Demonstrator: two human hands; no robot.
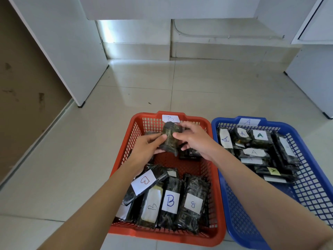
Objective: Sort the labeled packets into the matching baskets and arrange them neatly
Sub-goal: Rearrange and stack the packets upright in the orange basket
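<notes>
From the head view, we are holding one dark packet (168, 139) over the far end of the red basket (134, 123). Our left hand (146, 150) and right hand (194, 139) are both pinching it, label hidden. We are judging this an arranging step: next, laying it mid-basket, where bare mesh is showing beyond the B packets (170, 204) crowding the near edge.

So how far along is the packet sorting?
Mostly done, it seems: A packets lie in the blue basket, and B packets line the near end of the red basket. The left grip and right grip hold one dark packet, label hidden, over its far end. Left: place it and tidy the loose packet beneath.
</notes>
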